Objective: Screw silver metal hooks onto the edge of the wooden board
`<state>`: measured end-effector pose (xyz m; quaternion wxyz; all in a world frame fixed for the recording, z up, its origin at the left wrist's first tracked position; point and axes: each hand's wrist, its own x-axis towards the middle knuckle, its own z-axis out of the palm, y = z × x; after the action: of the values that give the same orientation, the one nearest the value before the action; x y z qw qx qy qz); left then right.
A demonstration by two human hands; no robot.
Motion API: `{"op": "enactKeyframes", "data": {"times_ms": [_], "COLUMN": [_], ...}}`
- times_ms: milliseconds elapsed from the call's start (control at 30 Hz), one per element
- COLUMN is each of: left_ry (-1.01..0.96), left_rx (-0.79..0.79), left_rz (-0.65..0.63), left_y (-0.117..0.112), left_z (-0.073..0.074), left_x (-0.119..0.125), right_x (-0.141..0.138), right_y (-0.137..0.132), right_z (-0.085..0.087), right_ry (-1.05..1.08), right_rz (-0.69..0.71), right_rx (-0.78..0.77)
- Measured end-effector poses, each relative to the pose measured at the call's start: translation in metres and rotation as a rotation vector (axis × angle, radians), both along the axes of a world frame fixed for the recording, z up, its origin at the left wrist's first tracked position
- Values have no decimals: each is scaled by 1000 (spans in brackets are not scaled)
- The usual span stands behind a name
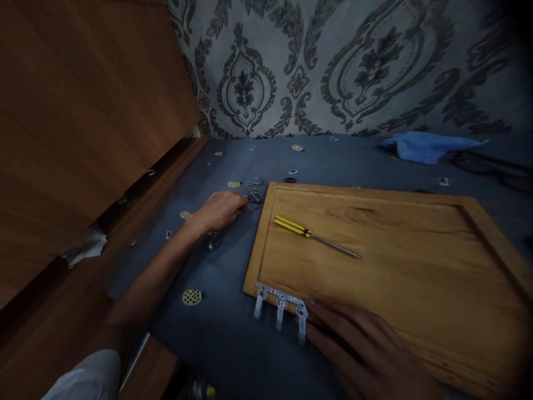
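My left hand point(220, 210) reaches out over the blue floor, its fingers pinched on a small metal hook point(253, 195). A second metal hook point(255, 181) lies just beyond it. My right hand point(366, 347) lies flat with fingers spread on the near edge of a wooden cabinet door panel point(416, 278), beside three metal hooks point(281, 308) fixed along that edge. On the panel rests a yellow and black screwdriver point(310, 234), apart from both hands.
Round yellow perforated caps point(192, 297) and small metal bits are scattered on the blue floor point(225, 333). A brown wooden cabinet point(83, 111) stands at the left, patterned wallpaper point(333, 61) behind. A blue cloth point(425, 146) lies at the far right.
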<state>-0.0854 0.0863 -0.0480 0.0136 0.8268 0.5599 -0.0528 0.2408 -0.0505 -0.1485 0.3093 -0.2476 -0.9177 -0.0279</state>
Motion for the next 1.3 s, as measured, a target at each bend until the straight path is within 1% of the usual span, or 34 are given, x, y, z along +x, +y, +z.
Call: {"op": "enactKeyframes", "data": {"times_ms": [33, 67, 133, 233, 300, 433, 567, 633, 733, 833, 900, 1033, 1133, 1300], "left_ry": [9, 18, 34, 45, 42, 16, -22, -80, -222, -374, -500, -750, -797, -808], "left_rx": [6, 11, 18, 19, 18, 37, 55, 69, 85, 65, 15, -157, -233, -279], "left_rz": [5, 10, 16, 9, 1, -12, -37, -44, -53, -66, -80, -130, -171, -261], "left_y": [0, -1, -1, -2, -2, 1, 2, 0, -6, -14, -19, -34, -47, -62], "left_z": [0, -1, -1, -1, -1, -2, 5, 10, 17, 21, 23, 25, 28, 29], "left_x": [1, 2, 3, 3, 3, 2, 3, 6, 13, 22, 28, 45, 58, 73], "right_x": [0, 0, -2, -5, -6, -8, -8, -9, -10, -11, -12, -11, -10, -12], "right_y": [2, 4, 7, 7, 4, -3, -4, -5, -6, -6, -6, -4, -5, -6], "right_z": [1, 4, 13, 27, 32, 34, 34, 35, 38, 37, 35, 32, 33, 34], "right_ry": [1, 12, -12, -15, -31, -30, -51, -43, -44, -43, -27, -10, -22, -22], "right_rz": [23, -2, 52, 58, 34, 14, -2, 3, -4, -18, -16, -7, -19, -43], "right_rx": [46, 57, 87, 66, 35, -32, -74, -78, -89, -96, -92, -90, -91, -74]}}
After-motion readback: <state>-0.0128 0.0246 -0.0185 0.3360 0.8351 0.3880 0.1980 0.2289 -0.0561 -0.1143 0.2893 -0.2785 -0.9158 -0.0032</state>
